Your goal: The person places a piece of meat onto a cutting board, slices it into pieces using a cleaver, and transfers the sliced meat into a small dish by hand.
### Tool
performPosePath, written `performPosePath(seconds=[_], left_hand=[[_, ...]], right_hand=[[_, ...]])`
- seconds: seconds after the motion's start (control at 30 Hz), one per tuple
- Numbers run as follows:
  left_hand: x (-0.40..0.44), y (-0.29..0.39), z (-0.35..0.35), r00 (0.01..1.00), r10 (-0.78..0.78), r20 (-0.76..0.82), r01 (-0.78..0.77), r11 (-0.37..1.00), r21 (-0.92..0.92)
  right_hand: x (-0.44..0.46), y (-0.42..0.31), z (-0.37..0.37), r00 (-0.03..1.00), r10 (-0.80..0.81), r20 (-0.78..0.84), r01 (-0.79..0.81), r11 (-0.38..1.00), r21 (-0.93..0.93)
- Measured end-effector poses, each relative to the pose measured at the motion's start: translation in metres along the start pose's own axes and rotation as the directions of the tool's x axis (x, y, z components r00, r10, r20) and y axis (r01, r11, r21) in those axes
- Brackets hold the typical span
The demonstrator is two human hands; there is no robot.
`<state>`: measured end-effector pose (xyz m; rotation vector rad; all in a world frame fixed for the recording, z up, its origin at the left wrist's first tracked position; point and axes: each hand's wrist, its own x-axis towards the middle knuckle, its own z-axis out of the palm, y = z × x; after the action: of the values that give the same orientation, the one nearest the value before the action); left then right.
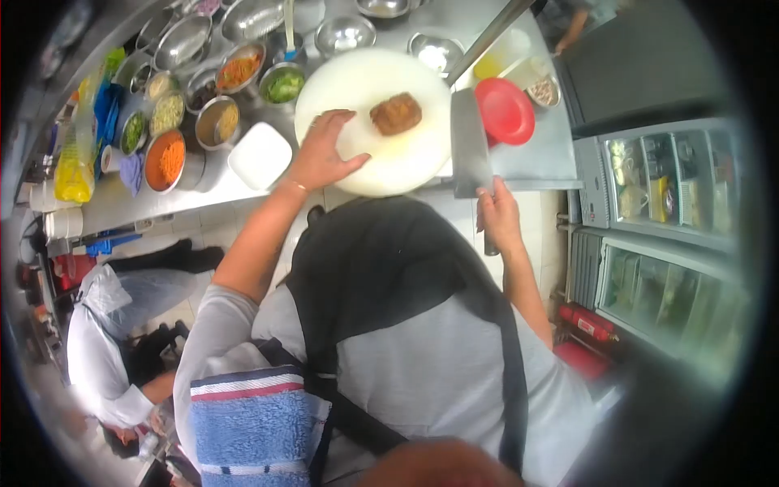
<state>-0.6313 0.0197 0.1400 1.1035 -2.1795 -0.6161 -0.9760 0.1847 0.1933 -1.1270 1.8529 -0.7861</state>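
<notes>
1. Head view, left hand: the left hand is over the left part of a round white cutting board, its grip loose, fingers and thumb spread apart; whether it touches the surface I cannot tell.
2. Head view, food: a browned piece of food lies on the board, right of the left hand and apart from it.
3. Head view, right hand: the right hand has its grip closed around the handle of a cleaver, whose broad blade is just beside the board's right edge, partly in front of a red dish.
4. Head view, surroundings: on the metal desk, a white square dish sits left of the board. Beyond it are metal bowls, one with shredded orange food, another with chopped greens. A refrigerator stands at the right.
</notes>
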Motion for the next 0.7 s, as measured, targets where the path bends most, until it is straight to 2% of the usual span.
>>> performPosePath(seconds=[0.13, 0.17, 0.2, 0.27, 0.3, 0.37, 0.43, 0.5, 0.6, 0.7], left_hand=[[0.047, -0.014, 0.054, 1.000, 0.009, -0.002, -0.009, 1.000, 0.011], [0.058, -0.002, 0.048, 0.996, -0.052, 0.075, 0.053, 0.999, -0.006], [0.059, -0.002, 0.054, 1.000, 0.003, -0.022, -0.004, 0.998, -0.061], [0.060, 0.008, 0.055, 0.999, 0.016, -0.049, -0.019, 0.998, -0.068], [0.069, 0.003, 0.060, 0.998, 0.038, -0.055, -0.042, 0.997, -0.071], [0.061, -0.008, 0.079, 0.998, -0.035, -0.043, 0.032, 0.997, -0.069], [0.061, -0.002, 0.080, 0.995, -0.089, -0.046, 0.081, 0.983, -0.167], [0.058, -0.001, 0.078, 0.985, -0.171, 0.008, 0.171, 0.976, -0.134], [0.044, -0.015, 0.087, 0.992, -0.098, -0.076, 0.090, 0.991, -0.102], [0.040, -0.011, 0.081, 0.993, -0.053, -0.109, 0.040, 0.992, -0.116]], right_hand=[[0.016, 0.015, 0.003, 0.994, -0.108, -0.001, 0.102, 0.940, -0.325], [0.022, 0.020, 0.007, 0.982, -0.187, -0.013, 0.158, 0.861, -0.484], [0.019, 0.008, 0.008, 0.985, -0.170, 0.000, 0.143, 0.829, -0.540], [0.009, -0.025, 0.005, 0.997, -0.058, 0.052, 0.078, 0.809, -0.583], [0.015, -0.028, 0.004, 0.997, -0.067, 0.031, 0.073, 0.809, -0.584], [0.016, -0.017, 0.010, 0.988, 0.031, 0.148, 0.076, 0.743, -0.665], [0.024, -0.007, 0.009, 0.986, -0.048, 0.160, 0.147, 0.697, -0.702], [0.021, -0.013, 0.008, 0.987, -0.076, 0.138, 0.152, 0.689, -0.709], [0.014, -0.025, 0.009, 0.993, -0.021, 0.114, 0.097, 0.680, -0.726], [0.016, -0.039, 0.009, 0.988, -0.099, 0.121, 0.155, 0.732, -0.664]])
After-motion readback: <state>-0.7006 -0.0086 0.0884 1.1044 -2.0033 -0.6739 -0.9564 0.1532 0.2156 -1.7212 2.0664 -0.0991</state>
